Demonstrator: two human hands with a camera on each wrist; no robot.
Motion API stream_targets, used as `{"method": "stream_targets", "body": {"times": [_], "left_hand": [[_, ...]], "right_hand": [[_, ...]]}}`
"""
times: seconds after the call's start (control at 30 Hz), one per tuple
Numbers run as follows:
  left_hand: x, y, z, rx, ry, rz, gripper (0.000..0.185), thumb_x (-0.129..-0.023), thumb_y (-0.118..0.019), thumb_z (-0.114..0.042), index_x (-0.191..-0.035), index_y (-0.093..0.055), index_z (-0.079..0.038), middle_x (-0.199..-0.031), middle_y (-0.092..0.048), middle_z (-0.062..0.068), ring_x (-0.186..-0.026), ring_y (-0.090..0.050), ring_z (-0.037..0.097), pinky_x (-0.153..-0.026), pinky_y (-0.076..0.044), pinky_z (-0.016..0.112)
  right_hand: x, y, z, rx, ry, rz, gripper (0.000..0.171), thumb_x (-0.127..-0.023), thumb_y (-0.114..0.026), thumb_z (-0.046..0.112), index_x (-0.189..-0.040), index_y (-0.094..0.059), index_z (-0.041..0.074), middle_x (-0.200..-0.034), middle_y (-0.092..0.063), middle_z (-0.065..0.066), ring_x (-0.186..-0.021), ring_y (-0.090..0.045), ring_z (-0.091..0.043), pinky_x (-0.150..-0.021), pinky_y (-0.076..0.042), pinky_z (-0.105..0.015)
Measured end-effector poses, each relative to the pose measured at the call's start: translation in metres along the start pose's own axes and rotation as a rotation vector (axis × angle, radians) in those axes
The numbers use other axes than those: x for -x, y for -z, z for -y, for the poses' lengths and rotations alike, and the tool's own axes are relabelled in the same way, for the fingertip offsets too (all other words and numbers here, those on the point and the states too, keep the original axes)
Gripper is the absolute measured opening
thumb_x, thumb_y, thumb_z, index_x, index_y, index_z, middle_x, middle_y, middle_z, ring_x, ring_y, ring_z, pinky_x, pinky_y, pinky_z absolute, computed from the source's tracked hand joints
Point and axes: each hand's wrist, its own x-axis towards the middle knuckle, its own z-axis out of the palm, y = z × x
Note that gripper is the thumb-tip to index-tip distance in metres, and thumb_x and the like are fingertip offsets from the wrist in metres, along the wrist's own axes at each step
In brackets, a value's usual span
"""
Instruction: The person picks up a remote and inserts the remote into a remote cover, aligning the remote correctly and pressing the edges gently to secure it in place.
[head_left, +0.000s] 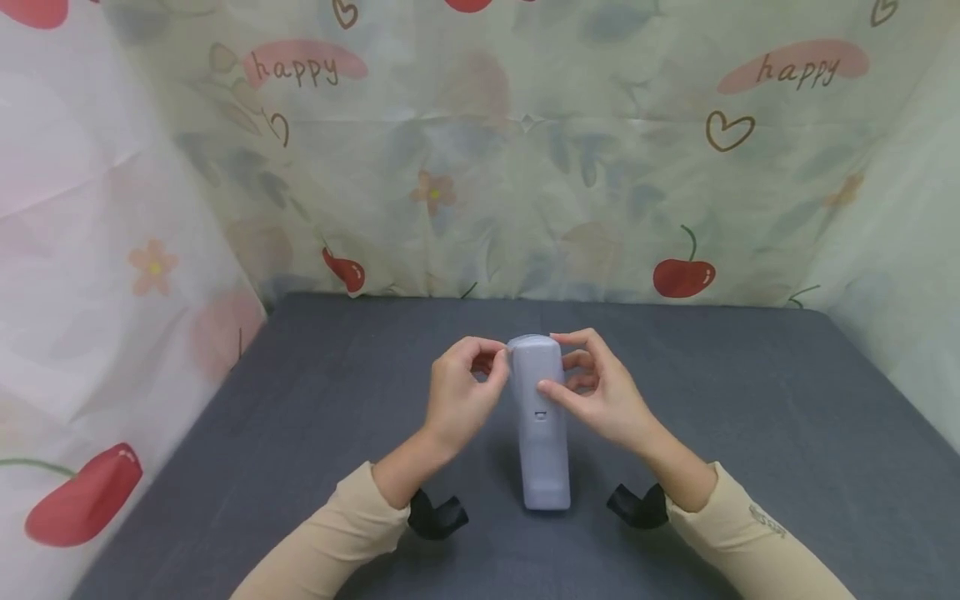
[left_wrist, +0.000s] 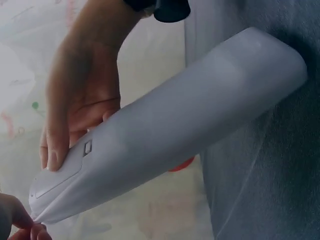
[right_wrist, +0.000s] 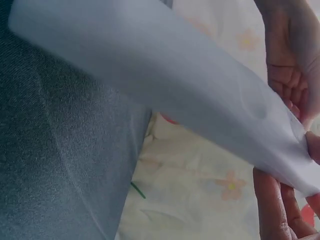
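A pale grey-white remote control [head_left: 544, 454], its back with the battery-cover latch facing me, stands tilted up from the table in the head view. A thin, smooth cover [left_wrist: 165, 120] wraps it, pulled into a taut fold at the upper end in the left wrist view. My left hand [head_left: 459, 387] pinches that fold between thumb and fingertips, at the upper left corner. On the other side my right hand [head_left: 611, 392] holds the upper part, thumb on the back near the latch, fingers along the right edge. The remote's front is hidden.
A dark grey cloth covers the table [head_left: 300, 467]. Patterned curtains [head_left: 525, 167] with cherries and flowers hang behind it and at both sides. Black straps [head_left: 438, 515] show at both wrists, beneath the beige sleeves.
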Motion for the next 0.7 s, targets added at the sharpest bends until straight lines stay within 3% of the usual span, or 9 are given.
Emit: {"method": "stream_targets", "body": {"times": [0.13, 0.3, 0.57, 0.7], "left_hand": [[0.002, -0.001, -0.001, -0.079, -0.11, -0.036, 0.005, -0.084, -0.06, 0.0, -0.083, -0.065, 0.0, -0.077, -0.063, 0.01, -0.066, -0.059, 0.016, -0.057, -0.051, 0.023], [0.002, -0.001, -0.006, -0.13, -0.169, -0.067, 0.004, -0.082, -0.06, 0.002, -0.081, -0.063, 0.0, -0.075, -0.061, 0.011, -0.065, -0.059, 0.017, -0.057, -0.052, 0.028], [0.004, -0.007, -0.003, -0.212, -0.304, -0.129, 0.007, -0.077, -0.064, 0.004, -0.078, -0.059, -0.001, -0.072, -0.059, 0.009, -0.064, -0.058, 0.015, -0.058, -0.05, 0.022], [0.0, -0.009, 0.0, -0.219, -0.312, -0.12, 0.006, -0.079, -0.063, 0.004, -0.08, -0.059, -0.001, -0.073, -0.059, 0.009, -0.066, -0.058, 0.016, -0.061, -0.05, 0.022]], "right_hand": [[-0.003, -0.002, 0.002, 0.008, 0.013, -0.038, 0.048, -0.08, -0.072, 0.008, -0.12, -0.046, 0.009, -0.101, -0.065, -0.015, -0.078, -0.062, -0.008, -0.068, -0.054, -0.023], [-0.007, -0.006, 0.006, 0.009, 0.018, -0.077, 0.047, -0.079, -0.073, 0.008, -0.118, -0.047, 0.008, -0.102, -0.063, -0.016, -0.073, -0.064, -0.013, -0.067, -0.054, -0.023], [-0.009, -0.016, 0.01, 0.009, 0.009, -0.113, 0.047, -0.08, -0.072, 0.006, -0.119, -0.045, 0.006, -0.095, -0.062, -0.019, -0.062, -0.062, -0.011, -0.059, -0.053, -0.022], [-0.013, -0.016, 0.01, -0.02, 0.022, -0.124, 0.048, -0.08, -0.071, 0.005, -0.12, -0.044, 0.004, -0.102, -0.06, -0.019, -0.069, -0.062, -0.011, -0.06, -0.053, -0.022]]}}
